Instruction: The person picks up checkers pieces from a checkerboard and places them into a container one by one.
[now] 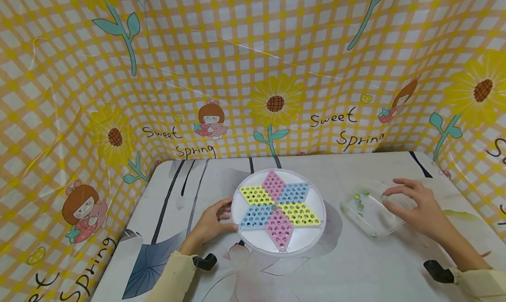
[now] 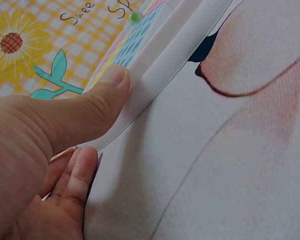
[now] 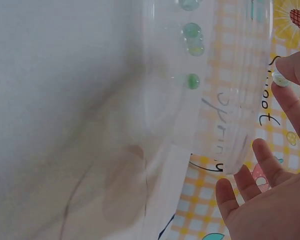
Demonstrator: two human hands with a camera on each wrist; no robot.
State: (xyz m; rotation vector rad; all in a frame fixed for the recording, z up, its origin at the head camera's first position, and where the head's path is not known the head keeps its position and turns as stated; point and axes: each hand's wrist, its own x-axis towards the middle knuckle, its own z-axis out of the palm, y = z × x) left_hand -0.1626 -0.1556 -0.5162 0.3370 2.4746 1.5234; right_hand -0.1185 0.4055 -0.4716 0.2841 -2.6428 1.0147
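Observation:
A round white Chinese checkers board (image 1: 306, 239) with a pink, yellow and blue star lies on the table. My left hand (image 1: 211, 221) holds its left rim, the thumb (image 2: 92, 107) on the rim and the other fingers lower at the side. One green marble (image 1: 274, 207) sits at the star's centre. To the right, my right hand (image 1: 421, 203) is raised over a clear plastic box (image 1: 356, 225). Thumb and index finger pinch a pale glass marble (image 3: 280, 79), while the other fingers spread apart. Several green marbles (image 1: 360, 206) lie inside the box.
The table (image 1: 213, 174) has a white cloth with painted flowers and dark lines. A yellow checked curtain (image 1: 237, 65) with sunflowers encloses the back and both sides. The box stands a short gap to the right of the board.

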